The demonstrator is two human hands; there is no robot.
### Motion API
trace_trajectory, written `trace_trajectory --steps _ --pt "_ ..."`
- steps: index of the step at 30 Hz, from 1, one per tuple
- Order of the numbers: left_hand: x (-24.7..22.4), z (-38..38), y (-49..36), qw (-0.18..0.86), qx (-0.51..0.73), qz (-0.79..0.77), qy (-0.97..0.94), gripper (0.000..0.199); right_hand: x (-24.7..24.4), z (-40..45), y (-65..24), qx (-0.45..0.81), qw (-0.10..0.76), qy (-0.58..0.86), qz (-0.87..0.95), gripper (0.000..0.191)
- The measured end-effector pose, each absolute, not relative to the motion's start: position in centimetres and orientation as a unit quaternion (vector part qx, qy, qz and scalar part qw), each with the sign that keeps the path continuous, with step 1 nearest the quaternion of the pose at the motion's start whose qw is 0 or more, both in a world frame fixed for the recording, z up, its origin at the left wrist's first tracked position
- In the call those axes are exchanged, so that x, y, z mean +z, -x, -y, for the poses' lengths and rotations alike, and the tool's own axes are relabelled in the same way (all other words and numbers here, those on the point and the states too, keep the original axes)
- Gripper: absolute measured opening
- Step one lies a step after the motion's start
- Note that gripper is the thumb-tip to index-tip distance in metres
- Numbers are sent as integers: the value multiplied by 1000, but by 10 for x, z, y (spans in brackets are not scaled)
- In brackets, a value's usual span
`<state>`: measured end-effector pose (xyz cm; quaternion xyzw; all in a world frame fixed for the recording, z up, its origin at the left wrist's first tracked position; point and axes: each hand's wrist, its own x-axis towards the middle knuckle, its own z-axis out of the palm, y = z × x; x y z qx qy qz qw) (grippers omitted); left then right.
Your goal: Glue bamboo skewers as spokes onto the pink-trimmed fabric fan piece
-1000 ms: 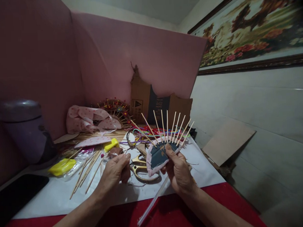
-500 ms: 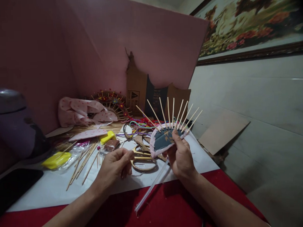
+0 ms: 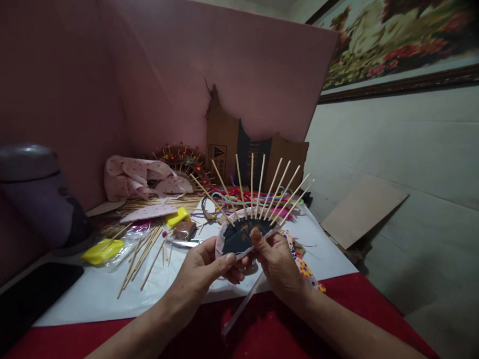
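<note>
Between my two hands is a half-round cardboard piece [image 3: 236, 239] with a dark face and a pale pink fabric edge. Several thin wooden sticks [image 3: 252, 181] fan upward from its curved rim. My left hand [image 3: 205, 267] pinches the lower left corner, thumb on the front. My right hand [image 3: 279, 262] grips the lower right edge, its thumb on the dark face and its other fingers behind. A translucent glue stick [image 3: 244, 307] slants down from under my right hand; its upper end is hidden. Partly covered scissors [image 3: 187, 243] lie behind my left hand.
Loose wooden sticks [image 3: 142, 256], yellow clay packs [image 3: 103, 251] and a brown clay pack [image 3: 183, 230] lie at left, near a black phone [image 3: 39, 291] and a purple bottle [image 3: 39, 202]. Pink dotted fabric [image 3: 125, 175], coloured cords [image 3: 228, 196] and cut cardboard [image 3: 222, 133] are behind.
My left hand has moved right and taken hold of the half-round piece. The piece has come lower and slightly left. Flowered fabric now shows beside my right hand.
</note>
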<state>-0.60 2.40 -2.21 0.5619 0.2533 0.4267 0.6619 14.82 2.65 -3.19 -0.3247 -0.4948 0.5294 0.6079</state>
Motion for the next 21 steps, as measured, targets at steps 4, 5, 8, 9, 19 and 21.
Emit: trace_trajectory --steps 4,5,8,9,19,21 --pt "-23 -22 6 679 425 -238 -549 15 -33 -24 -148 541 582 341 502 38" --pt "-22 -22 6 681 424 -242 -546 16 -33 -24 -147 538 577 351 504 39" --pt "-21 -23 7 671 435 -267 -538 16 -32 -25 -147 519 580 372 506 43" --pt "-21 -25 9 663 447 -276 -533 16 -30 -26 -148 508 592 376 501 44" --pt "-10 -38 24 616 558 -334 -444 16 5 -19 -219 159 557 556 596 12" --pt "-8 -37 24 620 561 -335 -435 17 -5 -6 -231 67 415 620 663 12"
